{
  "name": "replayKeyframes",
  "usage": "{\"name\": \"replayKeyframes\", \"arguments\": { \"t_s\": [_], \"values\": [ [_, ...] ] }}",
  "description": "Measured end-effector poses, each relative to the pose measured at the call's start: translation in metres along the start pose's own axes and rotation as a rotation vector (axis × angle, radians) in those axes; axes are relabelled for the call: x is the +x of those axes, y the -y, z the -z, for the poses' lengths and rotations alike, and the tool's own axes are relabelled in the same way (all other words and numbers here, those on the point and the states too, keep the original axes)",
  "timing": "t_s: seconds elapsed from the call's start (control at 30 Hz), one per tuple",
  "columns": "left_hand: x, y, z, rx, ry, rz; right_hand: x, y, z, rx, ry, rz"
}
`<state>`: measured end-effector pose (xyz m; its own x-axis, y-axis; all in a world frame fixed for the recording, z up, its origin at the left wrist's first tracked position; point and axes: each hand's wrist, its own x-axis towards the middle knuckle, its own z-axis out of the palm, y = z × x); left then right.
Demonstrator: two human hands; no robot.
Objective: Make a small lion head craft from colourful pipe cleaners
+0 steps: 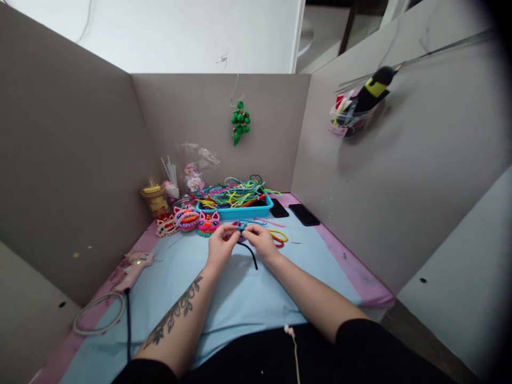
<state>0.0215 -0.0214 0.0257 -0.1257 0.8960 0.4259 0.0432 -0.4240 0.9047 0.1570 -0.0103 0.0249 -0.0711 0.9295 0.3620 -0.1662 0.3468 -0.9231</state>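
Observation:
My left hand (221, 245) and my right hand (261, 240) meet over the light blue mat (224, 298), fingers pinched on a small blue pipe-cleaner piece (241, 227) held between them. A black pipe cleaner (251, 253) trails down from the piece onto the mat. Loose yellow and red pipe cleaners (279, 238) lie just right of my right hand. Both forearms rest low over the mat.
A blue tray (236, 212) heaped with coloured pipe cleaners stands behind my hands. Finished fuzzy animal faces (197, 221) sit to its left, near a jar (155, 198). Two dark phones (304, 214) lie to the right. A glue gun (134, 265) and hoop (98, 314) lie left. Grey partition walls enclose the desk.

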Motion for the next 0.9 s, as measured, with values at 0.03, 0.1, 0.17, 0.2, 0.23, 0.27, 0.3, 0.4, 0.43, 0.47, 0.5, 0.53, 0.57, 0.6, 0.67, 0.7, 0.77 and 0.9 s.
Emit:
{"name": "replayKeyframes", "arguments": {
  "t_s": [0.03,0.1,0.17,0.2,0.23,0.27,0.3,0.4,0.43,0.47,0.5,0.53,0.57,0.6,0.67,0.7,0.77,0.9],
  "values": [
    [0.000,0.000,0.000,-0.016,0.002,0.008,0.000,0.000,0.000,-0.004,-0.003,-0.001],
    [0.001,0.001,0.000,-0.032,0.005,0.028,0.000,-0.003,0.000,-0.007,-0.007,-0.008],
    [0.002,0.003,0.000,-0.037,0.007,0.053,0.001,-0.007,0.001,-0.002,-0.010,-0.021],
    [0.002,0.004,0.000,-0.041,0.009,0.066,0.001,-0.010,0.001,0.001,-0.012,-0.029],
    [0.003,0.006,0.001,-0.046,0.012,0.078,0.001,-0.013,0.001,0.003,-0.014,-0.036],
    [0.004,0.008,0.001,-0.050,0.016,0.087,0.002,-0.017,0.001,0.005,-0.018,-0.044],
    [0.005,0.010,0.001,-0.051,0.020,0.092,0.002,-0.021,0.001,0.008,-0.021,-0.052],
    [0.007,0.016,0.001,-0.027,0.024,0.093,0.004,-0.030,0.001,0.027,-0.039,-0.079],
    [0.007,0.017,0.001,-0.013,0.024,0.092,0.004,-0.033,0.000,0.032,-0.044,-0.086],
    [0.007,0.017,0.000,0.000,0.022,0.091,0.004,-0.035,0.000,0.036,-0.046,-0.092],
    [0.007,0.018,0.000,0.010,0.020,0.090,0.004,-0.037,0.000,0.038,-0.047,-0.098],
    [0.007,0.019,0.000,0.018,0.017,0.089,0.004,-0.039,0.001,0.038,-0.048,-0.104],
    [0.007,0.019,0.000,0.025,0.015,0.087,0.004,-0.040,0.001,0.039,-0.049,-0.110],
    [0.007,0.020,0.000,0.031,0.011,0.083,0.004,-0.041,0.001,0.040,-0.049,-0.118],
    [0.007,0.023,0.001,0.038,0.012,0.076,0.005,-0.042,0.001,0.050,-0.051,-0.133],
    [0.008,0.026,0.001,0.041,0.014,0.073,0.005,-0.043,0.001,0.058,-0.049,-0.141],
    [0.009,0.030,0.002,0.041,0.019,0.068,0.005,-0.044,0.001,0.072,-0.043,-0.156],
    [0.011,0.034,0.004,0.054,0.034,0.055,0.005,-0.045,0.001,0.086,-0.034,-0.176]
  ]
}}
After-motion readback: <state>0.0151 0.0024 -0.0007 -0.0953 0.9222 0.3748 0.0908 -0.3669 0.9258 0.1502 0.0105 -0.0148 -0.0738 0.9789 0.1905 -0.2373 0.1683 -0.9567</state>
